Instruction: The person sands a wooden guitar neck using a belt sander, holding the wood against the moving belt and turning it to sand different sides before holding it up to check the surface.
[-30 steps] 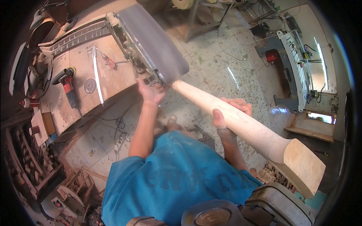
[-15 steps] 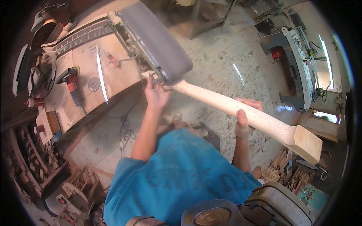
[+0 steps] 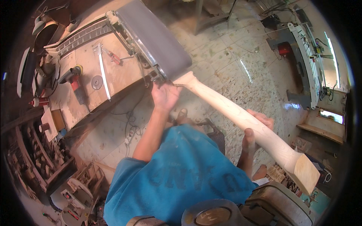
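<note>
— What is in the hands?

— A long pale wooden piece, carved round, with a flared narrow end and a thick square block at the other end. It lies slanted from the upper middle to the lower right of the view. The narrow end touches the end of the grey sanding belt of a belt sander that stands on the workbench.

— How do the hands grip it?

— The left hand is closed around the narrow end, just beside the belt, with the fingers curled over the wood. The right hand grasps the piece further down, near the thick part; the thumb is on the near side and the fingers wrap over the top. Both hands hold the wood firmly and the piece is in the air, above the floor.

— And what stands around?

— On the workbench, left of the sander, I see a red angle grinder, a round grey disc, a long metal ruler and a small red-handled tool. The person wears a blue shirt. Under the wood is a pale tiled floor, dusty, with cables. At the right stands a grey machine frame with a red part, well apart from the hands. At the lower left are wooden racks with parts.
</note>
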A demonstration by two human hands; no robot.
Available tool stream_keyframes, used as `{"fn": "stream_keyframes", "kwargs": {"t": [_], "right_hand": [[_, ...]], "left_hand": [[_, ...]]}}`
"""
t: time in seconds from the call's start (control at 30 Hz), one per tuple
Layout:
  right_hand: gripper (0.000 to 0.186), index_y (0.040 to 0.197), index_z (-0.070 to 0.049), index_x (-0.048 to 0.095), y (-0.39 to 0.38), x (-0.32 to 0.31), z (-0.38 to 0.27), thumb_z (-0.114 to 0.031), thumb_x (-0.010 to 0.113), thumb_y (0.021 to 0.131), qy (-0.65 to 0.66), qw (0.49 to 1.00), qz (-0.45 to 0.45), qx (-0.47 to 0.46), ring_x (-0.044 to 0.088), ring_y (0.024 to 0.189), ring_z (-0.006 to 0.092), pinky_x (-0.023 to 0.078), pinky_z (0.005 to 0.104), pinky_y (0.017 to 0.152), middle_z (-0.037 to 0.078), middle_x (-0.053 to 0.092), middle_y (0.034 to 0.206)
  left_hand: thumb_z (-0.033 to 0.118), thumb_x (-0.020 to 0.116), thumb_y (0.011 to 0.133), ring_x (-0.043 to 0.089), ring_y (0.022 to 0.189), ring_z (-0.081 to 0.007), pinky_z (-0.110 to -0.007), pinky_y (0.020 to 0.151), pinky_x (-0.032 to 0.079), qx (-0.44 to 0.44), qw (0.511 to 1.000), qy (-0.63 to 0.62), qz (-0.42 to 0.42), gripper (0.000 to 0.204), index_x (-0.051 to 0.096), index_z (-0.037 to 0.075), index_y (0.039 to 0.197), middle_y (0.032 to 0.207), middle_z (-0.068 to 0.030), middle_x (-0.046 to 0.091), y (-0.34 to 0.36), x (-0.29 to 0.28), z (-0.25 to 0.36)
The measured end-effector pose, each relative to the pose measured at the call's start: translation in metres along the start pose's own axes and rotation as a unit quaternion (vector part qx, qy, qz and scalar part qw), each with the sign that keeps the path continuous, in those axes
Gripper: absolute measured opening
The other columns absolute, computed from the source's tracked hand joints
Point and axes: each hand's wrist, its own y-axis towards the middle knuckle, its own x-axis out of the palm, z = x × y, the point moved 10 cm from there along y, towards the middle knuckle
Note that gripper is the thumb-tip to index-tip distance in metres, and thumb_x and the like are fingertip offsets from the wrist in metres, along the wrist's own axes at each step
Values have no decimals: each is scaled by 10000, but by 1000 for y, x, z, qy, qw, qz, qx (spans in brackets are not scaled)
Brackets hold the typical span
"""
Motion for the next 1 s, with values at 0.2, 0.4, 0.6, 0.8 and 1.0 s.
{"fn": "stream_keyframes", "kwargs": {"t": [0.2, 0.4, 0.6, 0.8, 1.0], "right_hand": [[617, 1086, -12, 462, 12, 49, -14, -380, 853, 783, -83, 995, -11, -46, 606, 974, 236, 513, 388, 874, 200, 631, 1059], [588, 1065, -15, 457, 16, 66, -14, -340, 857, 781, -94, 994, 0, -63, 602, 932, 219, 522, 367, 829, 202, 637, 1028], [548, 1052, -15, 464, 20, 75, -24, -312, 841, 789, -101, 992, -65, -42, 593, 931, 214, 514, 374, 841, 184, 640, 1011], [487, 1066, -8, 479, 16, 75, -2, -259, 807, 807, -79, 995, -33, -45, 601, 976, 223, 506, 379, 901, 186, 644, 1042], [533, 1269, 46, 477, -26, 6, 87, -229, 736, 892, 47, 985, -47, 157, 622, 1124, 258, 518, 398, 953, 207, 621, 1256]], "left_hand": [[387, 427, 999, 480, 1319, -360, -550, 1109, 388, 30, 999, 18, 36, 502, 524, 54, 1362, 1430, -173, 507, 25, -6, 23], [343, 477, 969, 561, 1179, -318, -494, 957, 480, 44, 992, 24, 115, 401, 617, 57, 1212, 1264, -135, 606, 30, -19, 32], [319, 460, 979, 573, 1185, -318, -506, 996, 490, 25, 997, 14, 65, 390, 608, 56, 1225, 1258, -131, 616, 26, -10, 28], [338, 443, 997, 603, 1151, -317, -501, 999, 506, 59, 984, 79, 151, 404, 594, 61, 1249, 1231, -132, 632, 27, -18, 42], [493, 388, 1053, 603, 1170, -325, -514, 1048, 468, 50, 985, 137, 93, 534, 536, 62, 1333, 1269, -142, 625, 5, -58, 50]]}}
